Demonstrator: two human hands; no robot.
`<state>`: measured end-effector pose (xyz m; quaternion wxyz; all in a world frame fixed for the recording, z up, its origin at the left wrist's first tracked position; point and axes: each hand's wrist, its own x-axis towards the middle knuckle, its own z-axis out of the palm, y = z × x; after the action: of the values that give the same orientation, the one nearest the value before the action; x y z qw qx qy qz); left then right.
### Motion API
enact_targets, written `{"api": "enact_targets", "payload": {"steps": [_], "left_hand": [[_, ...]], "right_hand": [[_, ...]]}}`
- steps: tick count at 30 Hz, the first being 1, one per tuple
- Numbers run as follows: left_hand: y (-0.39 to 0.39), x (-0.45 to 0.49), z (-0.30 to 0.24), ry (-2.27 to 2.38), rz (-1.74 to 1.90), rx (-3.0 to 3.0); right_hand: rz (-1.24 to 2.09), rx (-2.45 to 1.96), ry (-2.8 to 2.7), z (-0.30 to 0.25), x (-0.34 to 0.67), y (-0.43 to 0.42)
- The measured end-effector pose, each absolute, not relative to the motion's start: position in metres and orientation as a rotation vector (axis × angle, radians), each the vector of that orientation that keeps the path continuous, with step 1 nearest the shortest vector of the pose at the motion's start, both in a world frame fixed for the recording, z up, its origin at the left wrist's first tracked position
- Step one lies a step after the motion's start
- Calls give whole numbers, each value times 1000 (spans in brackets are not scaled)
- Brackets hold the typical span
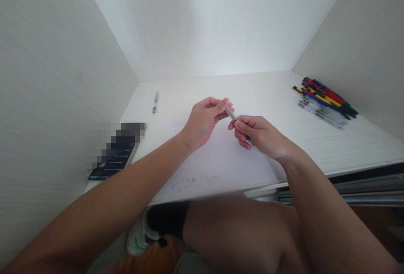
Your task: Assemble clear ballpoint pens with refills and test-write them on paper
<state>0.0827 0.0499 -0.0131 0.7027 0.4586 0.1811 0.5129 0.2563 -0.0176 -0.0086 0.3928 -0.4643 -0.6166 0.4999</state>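
Above a white sheet of paper [217,160] on the desk, both hands hold one slim pen [231,114] with a clear grey barrel and a dark end. My left hand [206,118] pinches its upper end between thumb and fingers. The fingers of my right hand [254,133] are closed round the lower part, and the dark end sticks out beneath them. The pen is tilted, its upper end toward the left. My fingers cover parts of it, so I cannot tell whether it is in one piece.
A clear pen [155,102] lies at the back left. At the right is a pile of coloured pens [328,97], with several clear pens [323,113] beside it. A dark, partly blurred device [116,156] rests near the left wall. White panels enclose the desk [268,86].
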Motion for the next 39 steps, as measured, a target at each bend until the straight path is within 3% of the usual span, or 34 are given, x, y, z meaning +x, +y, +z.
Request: {"api": "enact_targets", "payload": {"steps": [5, 14, 39], "left_hand": [[49, 86, -20, 592, 1145, 951], [46, 87, -21, 625, 1111, 899], [45, 85, -21, 606, 973, 998]], "right_hand": [[1059, -1284, -1505, -6, 268, -16], [1161, -1051, -989, 12, 289, -22], [1031, -1148, -1160, 14, 280, -20]]}}
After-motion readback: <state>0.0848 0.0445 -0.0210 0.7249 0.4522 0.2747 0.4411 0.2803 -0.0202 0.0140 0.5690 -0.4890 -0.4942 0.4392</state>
